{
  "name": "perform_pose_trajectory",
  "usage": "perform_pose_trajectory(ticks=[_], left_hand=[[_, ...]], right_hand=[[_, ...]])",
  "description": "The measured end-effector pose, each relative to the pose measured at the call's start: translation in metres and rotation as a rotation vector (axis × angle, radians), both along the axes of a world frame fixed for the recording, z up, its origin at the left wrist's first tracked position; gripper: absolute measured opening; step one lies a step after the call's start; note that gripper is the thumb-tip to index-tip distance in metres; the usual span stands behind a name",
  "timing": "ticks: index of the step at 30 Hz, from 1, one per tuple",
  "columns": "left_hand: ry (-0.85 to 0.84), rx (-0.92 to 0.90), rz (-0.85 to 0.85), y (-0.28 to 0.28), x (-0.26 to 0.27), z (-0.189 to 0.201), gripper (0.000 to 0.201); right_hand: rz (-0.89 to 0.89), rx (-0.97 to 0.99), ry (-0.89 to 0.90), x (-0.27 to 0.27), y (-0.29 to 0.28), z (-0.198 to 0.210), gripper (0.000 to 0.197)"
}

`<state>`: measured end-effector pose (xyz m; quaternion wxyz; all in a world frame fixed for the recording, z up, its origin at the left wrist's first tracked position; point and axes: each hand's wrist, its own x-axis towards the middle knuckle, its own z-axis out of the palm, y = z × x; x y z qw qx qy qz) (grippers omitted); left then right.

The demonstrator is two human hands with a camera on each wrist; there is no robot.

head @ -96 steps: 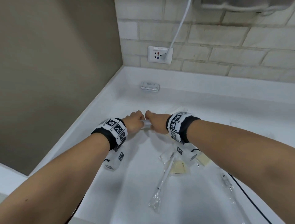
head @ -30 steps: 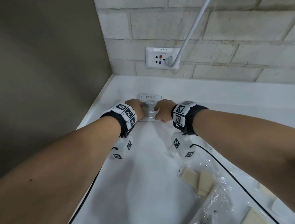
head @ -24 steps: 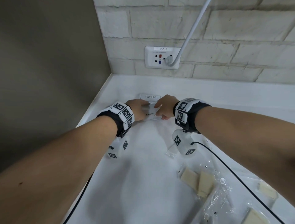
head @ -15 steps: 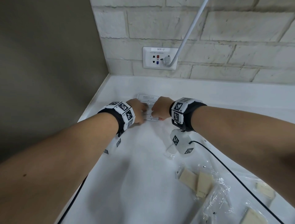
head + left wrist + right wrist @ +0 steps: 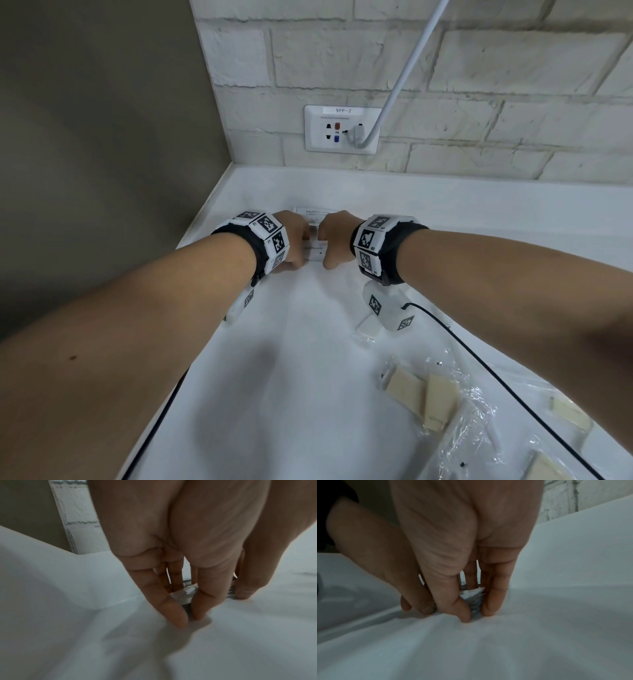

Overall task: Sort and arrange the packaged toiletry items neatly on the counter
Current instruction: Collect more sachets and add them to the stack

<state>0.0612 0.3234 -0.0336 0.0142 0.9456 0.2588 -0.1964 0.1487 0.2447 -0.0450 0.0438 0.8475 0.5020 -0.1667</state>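
Both of our hands meet over a small toothpaste packet [image 5: 314, 251] near the back left corner of the white counter [image 5: 291, 377]. Our left hand [image 5: 294, 245] pinches the packet's left end, fingertips [image 5: 178, 616] pressed down to the counter around its crimped edge; our right hand [image 5: 331, 241] pinches the right end the same way, thumb and fingers [image 5: 493, 601] closed on the foil. The packet lies flat, or very nearly so, since the wrist views are too blurred to tell whether it is lifted. Just behind it, touching or almost touching, lies a shampoo-with-conditioner sachet [image 5: 317, 215], partly hidden by our knuckles. Toward the near right of the counter sit several clear-wrapped items: two tan pieces [image 5: 423, 394] side by side in crinkled plastic, another tan piece [image 5: 568, 413] farther right, and a small white packet [image 5: 369, 324] just below our right wrist. On the brick wall behind, a socket plate [image 5: 342, 128] carries a plugged-in white cable [image 5: 404, 72]
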Motion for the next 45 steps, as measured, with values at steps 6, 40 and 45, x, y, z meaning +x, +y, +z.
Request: perform_pose_trajectory(ticks=[6,40,45], left_hand=[[-0.012,0.011,-0.002,0.01,0.003,-0.005,0.026],[-0.124,-0.07,0.121,0.01,-0.018,0.017,0.07],[-0.275,-0.075,0.067,-0.025,-0.024,0.035,0.06]], right_hand=[[0.011,-0.011,-0.012,0.003,0.005,-0.002,0.015],[-0.011,0.082,0.067,-0.006,-0.033,0.028,0.057],[-0.112,0.127,0.087,-0.005,-0.083,0.045,0.055]])
